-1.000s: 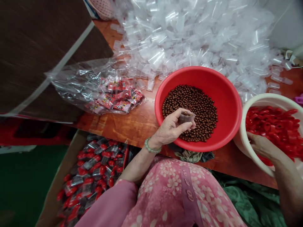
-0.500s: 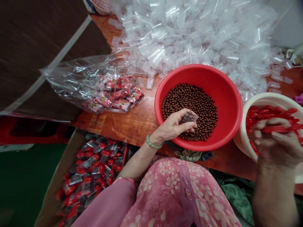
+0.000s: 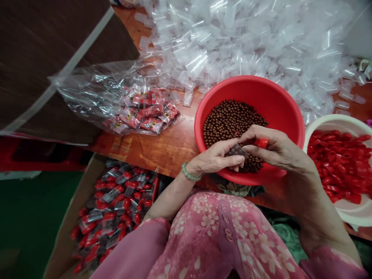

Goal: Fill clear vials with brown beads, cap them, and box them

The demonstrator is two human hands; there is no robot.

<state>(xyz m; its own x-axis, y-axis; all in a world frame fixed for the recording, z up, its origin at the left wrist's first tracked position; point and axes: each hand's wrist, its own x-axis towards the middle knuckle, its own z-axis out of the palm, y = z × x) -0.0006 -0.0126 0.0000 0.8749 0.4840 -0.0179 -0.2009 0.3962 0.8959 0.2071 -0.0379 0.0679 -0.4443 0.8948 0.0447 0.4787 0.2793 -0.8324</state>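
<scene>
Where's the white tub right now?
In the head view, the white tub stands at the right edge, beside the red bowl, and holds glossy red pieces.

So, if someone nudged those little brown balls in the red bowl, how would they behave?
The brown balls look round and separate, so they would probably roll at a light push. Lying loose in a heap in the red bowl, they'd likely tumble into any hollow made. Their glossy shine suggests they could be slippery to pinch.
</scene>
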